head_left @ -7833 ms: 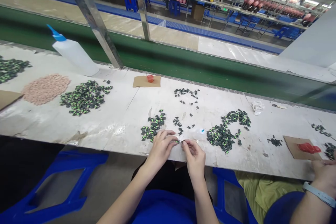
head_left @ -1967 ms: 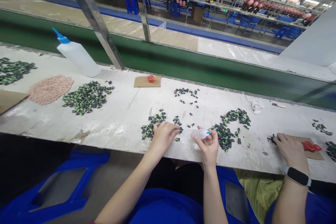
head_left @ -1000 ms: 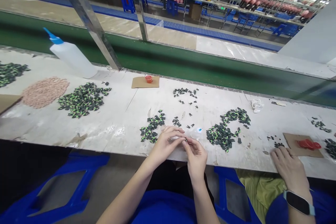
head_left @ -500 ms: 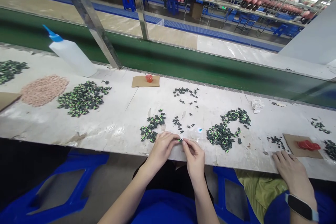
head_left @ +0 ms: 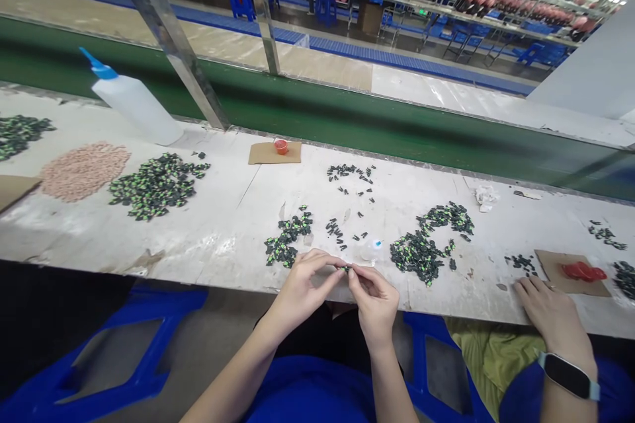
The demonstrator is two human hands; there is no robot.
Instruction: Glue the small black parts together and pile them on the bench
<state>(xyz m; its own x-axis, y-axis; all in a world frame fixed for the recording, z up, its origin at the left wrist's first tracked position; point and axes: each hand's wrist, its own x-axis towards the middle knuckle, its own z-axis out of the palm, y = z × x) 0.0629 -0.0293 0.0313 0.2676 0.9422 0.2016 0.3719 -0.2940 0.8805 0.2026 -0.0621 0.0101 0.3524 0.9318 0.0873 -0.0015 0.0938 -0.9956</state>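
Between the fingertips of both hands is a small black-and-green piece (head_left: 346, 269), partly covered by the fingers. My left hand (head_left: 308, 281) pinches it from the left, and my right hand (head_left: 373, 297) grips it from the other side. Just beyond the left hand lies a pile of black-and-green pieces (head_left: 282, 251). Several slim black pieces (head_left: 334, 229) are scattered past the fingertips. A bigger heap of black-and-green pieces (head_left: 418, 258) lies to the right of my right hand. Close beyond the hands is a small clear bottle with a blue tip (head_left: 378, 244).
At left stand a white squeeze bottle (head_left: 139, 109), a heap of pinkish pieces (head_left: 85, 172) and another black-and-green heap (head_left: 153, 186). A red cup (head_left: 281, 147) sits on cardboard (head_left: 262, 154). A co-worker's hand (head_left: 548, 310) rests at right beside cardboard with a red object (head_left: 584, 271).
Both hands have shifted slightly to the right with the small piece, and their grip on it has turned a little. The co-worker's hand has barely moved.
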